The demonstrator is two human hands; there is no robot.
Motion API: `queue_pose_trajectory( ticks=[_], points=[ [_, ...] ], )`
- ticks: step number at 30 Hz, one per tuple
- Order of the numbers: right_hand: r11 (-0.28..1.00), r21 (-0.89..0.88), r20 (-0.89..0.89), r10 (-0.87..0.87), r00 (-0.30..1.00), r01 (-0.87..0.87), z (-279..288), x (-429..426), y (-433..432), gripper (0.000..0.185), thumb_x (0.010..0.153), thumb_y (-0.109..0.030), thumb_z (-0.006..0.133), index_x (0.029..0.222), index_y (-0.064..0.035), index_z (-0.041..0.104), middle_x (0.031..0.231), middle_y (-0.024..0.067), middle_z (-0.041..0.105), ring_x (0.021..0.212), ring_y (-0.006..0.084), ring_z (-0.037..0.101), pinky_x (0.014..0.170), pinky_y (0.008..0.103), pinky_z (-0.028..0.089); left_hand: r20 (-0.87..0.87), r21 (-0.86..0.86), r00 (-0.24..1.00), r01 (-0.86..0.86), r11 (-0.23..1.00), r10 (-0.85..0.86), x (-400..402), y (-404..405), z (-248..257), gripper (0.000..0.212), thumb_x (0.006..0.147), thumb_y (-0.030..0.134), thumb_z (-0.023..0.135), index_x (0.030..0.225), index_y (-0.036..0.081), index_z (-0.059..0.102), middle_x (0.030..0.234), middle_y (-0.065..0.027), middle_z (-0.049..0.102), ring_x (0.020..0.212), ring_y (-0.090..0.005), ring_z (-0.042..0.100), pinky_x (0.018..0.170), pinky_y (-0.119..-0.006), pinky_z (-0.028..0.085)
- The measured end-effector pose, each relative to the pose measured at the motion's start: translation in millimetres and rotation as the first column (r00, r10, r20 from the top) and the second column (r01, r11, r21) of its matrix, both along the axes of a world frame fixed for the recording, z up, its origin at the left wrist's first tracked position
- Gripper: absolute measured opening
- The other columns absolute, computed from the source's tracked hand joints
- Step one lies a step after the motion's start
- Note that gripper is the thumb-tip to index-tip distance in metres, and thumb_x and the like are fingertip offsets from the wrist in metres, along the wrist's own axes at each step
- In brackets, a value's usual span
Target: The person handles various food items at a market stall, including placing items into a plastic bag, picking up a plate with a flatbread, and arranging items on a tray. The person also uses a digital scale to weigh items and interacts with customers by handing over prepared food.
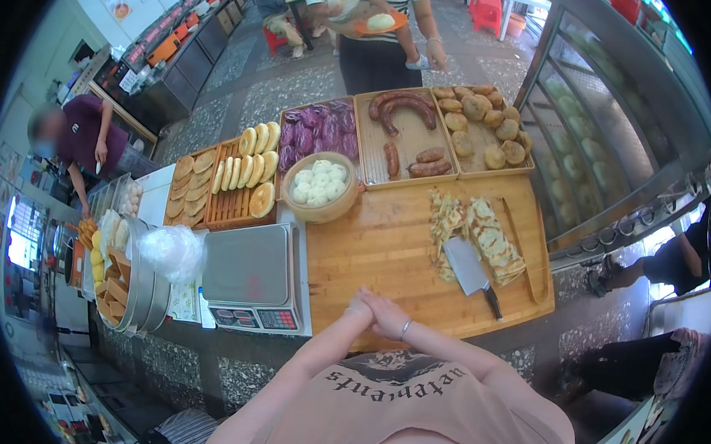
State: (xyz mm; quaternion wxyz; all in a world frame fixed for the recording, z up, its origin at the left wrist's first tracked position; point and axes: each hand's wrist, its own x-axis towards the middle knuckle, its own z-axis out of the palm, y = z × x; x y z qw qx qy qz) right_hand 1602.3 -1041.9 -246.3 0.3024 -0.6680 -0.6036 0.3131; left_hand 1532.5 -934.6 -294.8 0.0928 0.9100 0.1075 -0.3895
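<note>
My left hand [359, 307] and my right hand [388, 317] are clasped together over the front edge of a wooden cutting board [366, 246]. No tool or food shows in either; some of the fingers are hidden. A bracelet circles my right wrist. On the board's right side lies a cleaver [465, 267] with a dark handle, its blade against a browned flatbread roll [493, 240]. Chopped flatbread pieces [446, 217] are heaped left of the roll. Long metal tongs [524, 253] rest along the board's right edge.
A digital scale [246, 265] and plastic bags [171, 251] stand left. Behind are a steamer basket [352, 201] of buns, a sausage tray [374, 142] and purple corn [321, 128]. A glass cabinet [540, 81] borders the right. A customer [377, 62] stands opposite; a co-worker [89, 130] is left.
</note>
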Motion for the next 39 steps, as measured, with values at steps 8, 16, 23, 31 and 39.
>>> queue_pose_trajectory(
  ticks=[8, 16, 23, 31, 39],
  points=[
    [0.646, 0.047, 0.211, -0.752, 0.625, 0.762, 43, 143, -107, 0.041, 0.076, -0.016, 0.067, 0.115, -0.0052, 0.059, 0.12, 0.0198, 0.057, 0.11, 0.0369, 0.053, 0.094, 0.0409, 0.044, -0.108, -0.066, 0.981, -0.169, 0.983, 0.162, -8, -3, 38, 0.068, 0.077, 0.036, 0.062, 0.124, -0.011, 0.048, 0.131, -0.0312, 0.045, 0.124, -0.0394, 0.044, 0.106, -0.04, 0.035],
    [0.11, -0.328, 0.697, -0.643, 0.319, 0.938, -30, 287, -253, 0.098, 0.068, -0.027, 0.08, 0.142, -0.0018, 0.021, 0.146, 0.0183, 0.032, 0.133, 0.0303, 0.035, 0.108, 0.0377, 0.034, -0.023, 0.127, 0.997, 0.071, 0.989, -0.068, 6, -12, 73, 0.062, 0.08, 0.037, 0.057, 0.121, -0.009, 0.054, 0.131, -0.027, 0.049, 0.127, -0.039, 0.041, 0.113, -0.044, 0.023],
    [0.083, -0.348, 0.661, -0.684, 0.307, 0.934, -61, 306, -258, 0.105, 0.065, -0.019, 0.08, 0.146, -0.0052, 0.014, 0.133, 0.0185, 0.039, 0.124, 0.0366, 0.04, 0.104, 0.0386, 0.038, -0.162, 0.061, 0.985, -0.042, 0.997, 0.051, -3, -3, 46, 0.092, 0.08, 0.045, 0.06, 0.136, -0.018, 0.024, 0.143, -0.0402, 0.02, 0.135, -0.0459, 0.026, 0.11, -0.041, 0.029],
    [0.257, -0.384, 0.607, -0.654, 0.452, 0.887, 20, 310, -262, 0.097, 0.063, -0.032, 0.075, 0.139, -0.0012, 0.024, 0.13, 0.023, 0.042, 0.122, 0.0382, 0.043, 0.101, 0.0409, 0.04, -0.144, 0.042, 0.985, -0.087, 0.995, 0.092, 6, -10, 67, 0.09, 0.08, 0.044, 0.059, 0.136, -0.018, 0.025, 0.142, -0.0403, 0.022, 0.136, -0.0456, 0.024, 0.111, -0.041, 0.028],
    [0.511, -0.262, 0.224, -0.793, 0.567, 0.819, 51, 277, -274, 0.09, 0.066, -0.023, 0.072, 0.138, 0.0042, 0.025, 0.128, 0.0282, 0.046, 0.12, 0.039, 0.046, 0.102, 0.0397, 0.039, -0.185, -0.02, 0.979, -0.087, 0.996, 0.082, 10, -8, 64, 0.088, 0.079, 0.043, 0.059, 0.134, -0.018, 0.028, 0.14, -0.0403, 0.026, 0.131, -0.0465, 0.032, 0.109, -0.042, 0.031]
  ],
)
